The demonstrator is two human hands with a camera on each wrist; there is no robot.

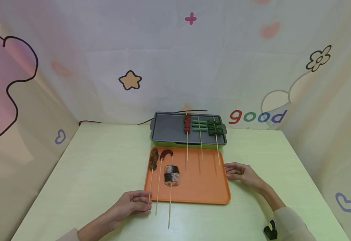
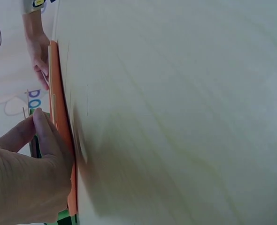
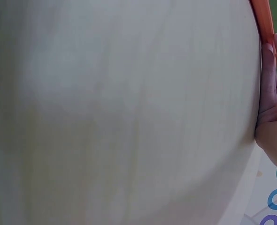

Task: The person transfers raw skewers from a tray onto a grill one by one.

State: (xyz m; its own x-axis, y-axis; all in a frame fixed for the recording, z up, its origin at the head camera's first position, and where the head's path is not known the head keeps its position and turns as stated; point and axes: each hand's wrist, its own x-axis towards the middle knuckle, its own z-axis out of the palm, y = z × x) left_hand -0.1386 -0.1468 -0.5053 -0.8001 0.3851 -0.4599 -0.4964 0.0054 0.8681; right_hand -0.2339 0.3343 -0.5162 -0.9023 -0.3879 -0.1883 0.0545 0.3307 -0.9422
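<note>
In the head view, my left hand (image 1: 126, 208) is at the near left corner of the orange tray (image 1: 198, 191); its thumb and fingertips pinch the stick of the brown meat skewer (image 1: 153, 159). The left wrist view shows the thumb and finger of this hand (image 2: 33, 164) meeting above the tray rim (image 2: 63, 117). My right hand (image 1: 247, 177) grips the tray's right edge, its fingers (image 3: 268, 75) against the rim. Also on the tray lie a dark red curved skewer (image 1: 166, 153) and a black-and-white banded skewer (image 1: 171, 177), their sticks overhanging the front.
Behind the tray stands a grey-topped green grill (image 1: 167, 129). A red meat skewer (image 1: 187, 124), a green bean skewer (image 1: 199, 125) and a dark green leafy skewer (image 1: 214, 128) lie on it, sticks reaching over the tray. A small black object (image 1: 270, 231) is by the right sleeve.
</note>
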